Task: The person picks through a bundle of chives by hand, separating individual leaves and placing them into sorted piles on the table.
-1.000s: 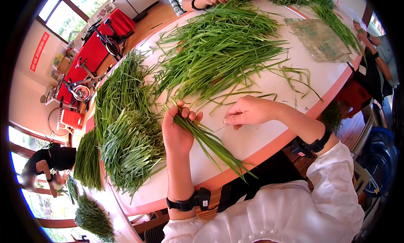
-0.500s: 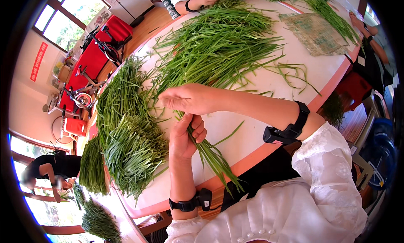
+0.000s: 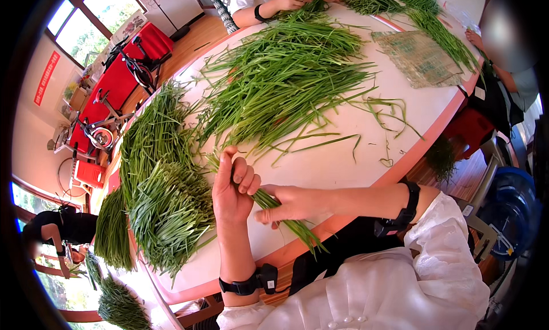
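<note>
My left hand (image 3: 233,184) is closed around a small bunch of long green chives (image 3: 304,234), held aslant over the near edge of the table. Just below it, my right hand (image 3: 280,205) wraps the lower part of the same bunch, its far fingers partly hidden. The leafy ends hang past the right hand toward my lap. Beyond both hands spreads a big loose heap of chives (image 3: 291,73). To the left of my left hand lies a thick pile of chives (image 3: 171,207) with its cut ends lined up.
The white table (image 3: 366,141) has a pink edge, and stray stalks lie on it. A greenish woven sack (image 3: 420,57) lies at the far right. Across the table a person's hands (image 3: 294,1) work on chives. A blue water jug (image 3: 509,210) stands at the right; exercise bikes (image 3: 100,133) stand at the left.
My right hand has come down from the top of the bunch to its lower part, below my left hand. The left hand keeps its hold. The view has shifted slightly.
</note>
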### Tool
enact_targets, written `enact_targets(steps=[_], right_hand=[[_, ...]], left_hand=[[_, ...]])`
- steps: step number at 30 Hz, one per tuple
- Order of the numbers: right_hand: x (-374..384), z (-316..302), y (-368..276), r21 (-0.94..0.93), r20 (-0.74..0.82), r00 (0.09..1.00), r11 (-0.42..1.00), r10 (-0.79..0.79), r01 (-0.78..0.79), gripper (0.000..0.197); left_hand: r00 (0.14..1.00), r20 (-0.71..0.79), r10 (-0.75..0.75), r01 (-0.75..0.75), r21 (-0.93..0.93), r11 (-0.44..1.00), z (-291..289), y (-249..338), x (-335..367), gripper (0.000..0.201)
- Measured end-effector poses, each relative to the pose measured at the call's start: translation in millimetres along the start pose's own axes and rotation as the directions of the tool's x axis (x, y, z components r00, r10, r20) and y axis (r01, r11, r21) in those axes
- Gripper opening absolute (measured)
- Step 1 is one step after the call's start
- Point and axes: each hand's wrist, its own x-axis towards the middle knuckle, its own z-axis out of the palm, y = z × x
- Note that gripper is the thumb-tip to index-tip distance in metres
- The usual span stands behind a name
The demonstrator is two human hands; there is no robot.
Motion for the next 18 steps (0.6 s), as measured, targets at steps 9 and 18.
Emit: enact_targets(steps=[9,18], right_hand=[[-90.2,-47.8,-25.2,-0.475,0.072,0.953,0.85,0.295,-0.227,0.026],[-60.6,-112.0,-27.4,-0.935,-0.312,0.817,0.309,-0.484,-0.174,0.017]], left_hand=[[0.998,0.062,-0.027,0.035,-0.132,0.991,-1.2,0.8,-0.5,0.025],[0.98,-0.094,-0.174,0.165,-0.094,0.982,-5.3,-4.2,3.7,0.021]])
